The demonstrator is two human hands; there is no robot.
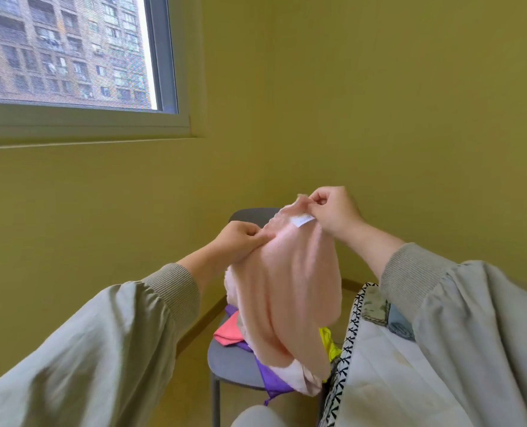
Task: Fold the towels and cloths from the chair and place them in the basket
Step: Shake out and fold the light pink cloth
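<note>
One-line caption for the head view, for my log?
Left hand and right hand pinch a pink towel above the grey chair.

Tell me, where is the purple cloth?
The purple cloth lies low in the middle of the head view, on the chair seat, partly behind the pink towel, beside the red cloth; one corner hangs off the front edge.

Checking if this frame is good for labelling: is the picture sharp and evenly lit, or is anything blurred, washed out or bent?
Head view: soft, even daylight, no hard shadows on the pink towel. Head view: the window is washed out along its right edge. Head view: the wide lens tilts the window frame and stretches the sleeves; the towel's lower edge looks slightly soft.
</note>
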